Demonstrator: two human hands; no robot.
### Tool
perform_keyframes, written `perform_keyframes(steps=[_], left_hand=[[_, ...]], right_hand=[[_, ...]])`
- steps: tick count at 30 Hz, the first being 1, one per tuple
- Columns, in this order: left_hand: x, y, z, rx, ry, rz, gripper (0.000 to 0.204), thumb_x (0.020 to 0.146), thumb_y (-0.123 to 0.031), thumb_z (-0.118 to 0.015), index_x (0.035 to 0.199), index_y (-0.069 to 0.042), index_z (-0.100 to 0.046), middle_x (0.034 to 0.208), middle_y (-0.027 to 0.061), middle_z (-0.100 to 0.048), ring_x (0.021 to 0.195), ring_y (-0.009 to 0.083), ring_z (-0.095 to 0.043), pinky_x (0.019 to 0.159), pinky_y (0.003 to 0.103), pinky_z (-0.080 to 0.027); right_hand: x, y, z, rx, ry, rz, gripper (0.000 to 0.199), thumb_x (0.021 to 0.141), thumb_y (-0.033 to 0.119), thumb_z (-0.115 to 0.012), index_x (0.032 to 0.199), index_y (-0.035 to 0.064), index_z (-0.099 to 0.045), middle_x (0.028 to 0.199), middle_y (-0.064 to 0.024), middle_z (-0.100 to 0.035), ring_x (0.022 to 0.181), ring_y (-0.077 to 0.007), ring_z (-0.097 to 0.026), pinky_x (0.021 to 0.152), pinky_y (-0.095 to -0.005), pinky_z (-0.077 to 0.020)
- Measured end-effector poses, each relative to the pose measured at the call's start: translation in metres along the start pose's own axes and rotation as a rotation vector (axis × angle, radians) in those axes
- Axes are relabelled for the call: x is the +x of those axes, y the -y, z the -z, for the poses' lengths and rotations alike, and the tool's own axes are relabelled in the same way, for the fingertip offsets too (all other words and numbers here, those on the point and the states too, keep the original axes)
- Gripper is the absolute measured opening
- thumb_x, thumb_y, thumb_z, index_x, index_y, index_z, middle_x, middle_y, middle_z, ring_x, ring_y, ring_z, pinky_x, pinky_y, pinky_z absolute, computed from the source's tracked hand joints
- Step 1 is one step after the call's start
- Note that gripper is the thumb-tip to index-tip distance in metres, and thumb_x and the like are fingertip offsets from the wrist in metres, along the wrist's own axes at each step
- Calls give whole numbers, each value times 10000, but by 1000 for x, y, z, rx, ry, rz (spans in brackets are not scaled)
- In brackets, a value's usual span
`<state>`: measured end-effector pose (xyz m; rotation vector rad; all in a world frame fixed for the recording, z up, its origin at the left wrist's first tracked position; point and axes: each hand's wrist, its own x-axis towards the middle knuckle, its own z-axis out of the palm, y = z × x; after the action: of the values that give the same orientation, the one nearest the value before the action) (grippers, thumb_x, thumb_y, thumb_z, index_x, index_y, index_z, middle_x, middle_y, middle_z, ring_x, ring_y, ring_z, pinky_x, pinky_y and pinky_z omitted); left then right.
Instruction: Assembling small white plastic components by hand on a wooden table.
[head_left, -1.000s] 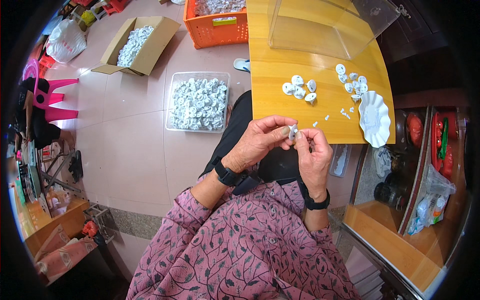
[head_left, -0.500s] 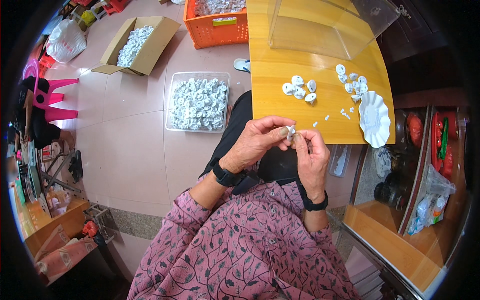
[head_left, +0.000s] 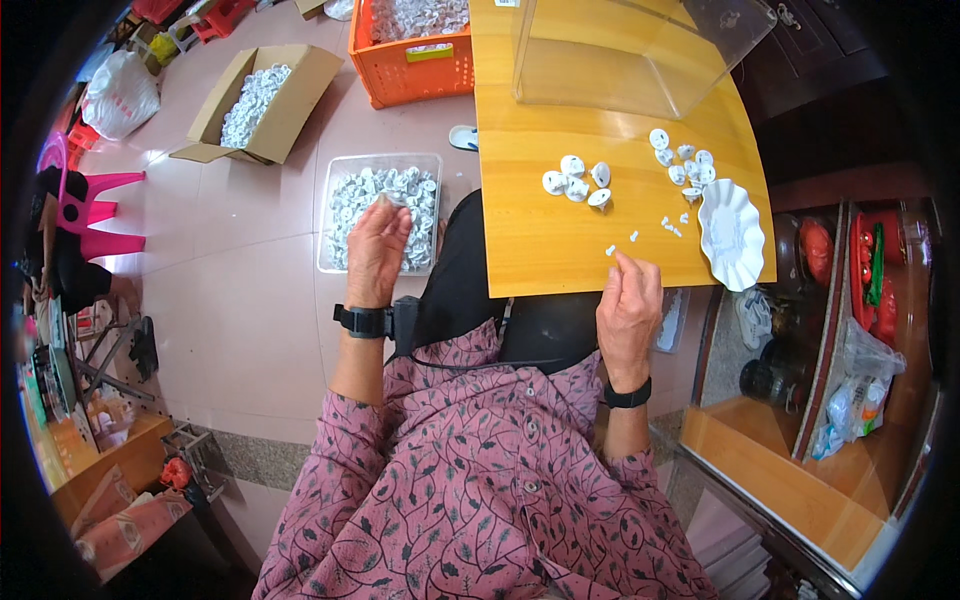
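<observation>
My left hand (head_left: 378, 250) reaches out over a clear plastic bin (head_left: 330, 262) full of small white plastic parts on the floor. A white part (head_left: 386, 199) shows at its fingertips. My right hand (head_left: 628, 305) rests at the near edge of the wooden table (head_left: 560, 250), fingers together. Its tips are just short of two tiny white pieces (head_left: 611, 250), and I see nothing in it. Further back on the table lie a cluster of white round parts (head_left: 575, 182) and a second cluster (head_left: 684, 162).
A white scalloped dish (head_left: 732, 235) sits at the table's right edge and a clear plastic box (head_left: 640, 50) at its back. On the floor stand an orange crate (head_left: 410, 60) and a cardboard box (head_left: 262, 100), both holding white parts. A shelf with bags is to my right.
Both hands were together at my chest working one small white part. They have parted: the left went out to the clear bin, the right down to the table edge.
</observation>
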<state>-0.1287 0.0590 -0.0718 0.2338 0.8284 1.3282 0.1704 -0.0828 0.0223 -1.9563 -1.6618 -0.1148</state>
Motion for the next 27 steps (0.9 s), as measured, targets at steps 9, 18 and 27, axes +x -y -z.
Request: perform_keyframes(steps=[9, 18, 27], left_hand=[[38, -11, 42, 42, -293, -23, 317, 970, -86, -618, 1180, 125, -508, 1052, 181, -602, 930, 276, -656, 810, 336, -602], [-25, 35, -129, 947, 372, -368, 222, 939, -121, -670, 1103, 28, -684, 878, 60, -677, 788, 96, -646, 700, 248, -543], [-12, 73, -161, 1466, 564, -855, 299, 791, -77, -738, 1080, -7, -703, 991, 208, -627, 826, 351, -650, 733, 411, -536]], right_hand=[[-5, -2, -8, -134, 95, 85, 293, 895, 65, -653, 1181, 9, -637, 1166, -127, -582, 1078, -305, -554, 915, -444, -437], [-11, 3, 7, -84, 222, 51, 331, 886, 120, -675, 1199, 14, -654, 1255, -122, -562, 1153, -319, -504, 943, -460, -405], [-19, -1, 8, -29, 149, 75, 333, 787, 45, -747, 1116, 19, -700, 1197, -98, -621, 1133, -291, -546, 938, -439, -412]])
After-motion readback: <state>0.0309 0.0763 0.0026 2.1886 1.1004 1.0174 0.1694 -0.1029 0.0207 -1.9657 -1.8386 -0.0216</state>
